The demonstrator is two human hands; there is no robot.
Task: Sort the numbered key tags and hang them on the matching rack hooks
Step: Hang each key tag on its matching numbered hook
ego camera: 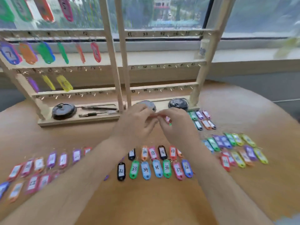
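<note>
We view from above a round wooden tabletop (pixel 146 200), at whose far edge, before a window (pixel 162 13), stands a two-panel wooden rack (pixel 121 62) with numbered rails of hooks. Both forearms reach in from the near edge and meet just in front of the rack base: the left hand (pixel 134 122) and the right hand (pixel 177 125) have their fingers curled, fingertips together, and jointly pinch a small red key tag (pixel 168 119), mostly hidden and held above the tabletop. We see loose tags lying flat in rows: a left group (pixel 39 164), a middle group (pixel 146 170) with legible labels such as 32, 33 and 34, a right group (pixel 235 150), and a few more (pixel 203 119) just beside the rack base. We note hung tags only on the left panel, among them a blue tag marked 7 (pixel 9 53) on the second rail and a yellow tag (pixel 64 83) on the rail below; the right panel's hooks are bare. On the base lie black round lids (pixel 64 111) and two pens (pixel 99 108); motion blur obscures most rail numbers
</note>
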